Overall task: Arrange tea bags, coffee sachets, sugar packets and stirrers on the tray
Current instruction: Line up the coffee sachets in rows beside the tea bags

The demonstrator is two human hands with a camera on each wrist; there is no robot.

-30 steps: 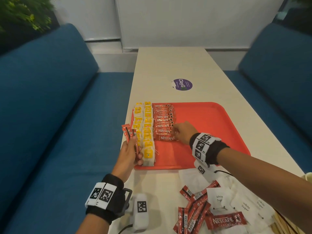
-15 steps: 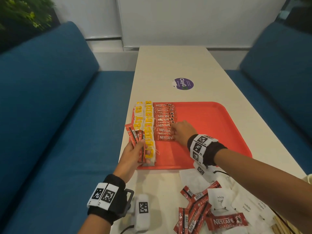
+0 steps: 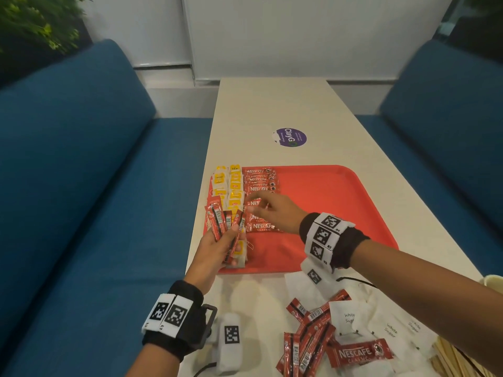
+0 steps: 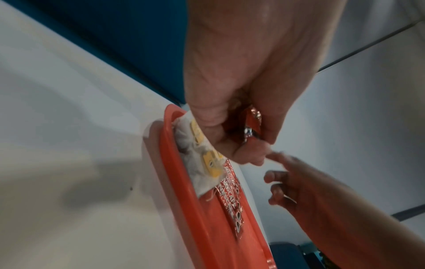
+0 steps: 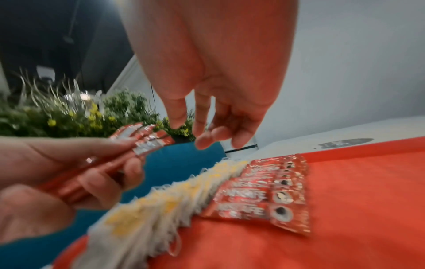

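Head view: left hand [image 3: 215,248] grips a fanned bunch of coffee sticks [image 3: 224,227] by their lower ends, over the near-left corner of the red tray [image 3: 340,213]. Right hand [image 3: 272,210] hovers above the coffee row [image 3: 261,186], fingers loose, holding nothing, reaching toward the bunch. Tea bags [image 3: 228,186] fill 2 columns at the tray's left edge. More sticks [image 3: 307,338], sugar packets [image 3: 381,325] and wooden stirrers [image 3: 451,360] lie on the bench [image 3: 272,104], not yet on the tray.

Left wrist view: fingers curled round the stick ends [image 4: 251,125], thumb clamped. Tea bags [image 4: 202,160] sit just below, against the tray rim [image 4: 174,163]. Right fingertips [image 4: 276,176] are near, apart from the sticks.

Right wrist view: blurred. The fanned tips [image 5: 147,140] point at the free hand [image 5: 216,116]; it touches none.

Handling, my guess: the sticks are light, thin, glossy foil, so slippery and bendy. Pinch 1 free top end and slide it out lengthwise. A side pull probably drags its neighbours out. The tea bags are soft paper with loose strings, easy to knock out of line when laying sticks beside them.
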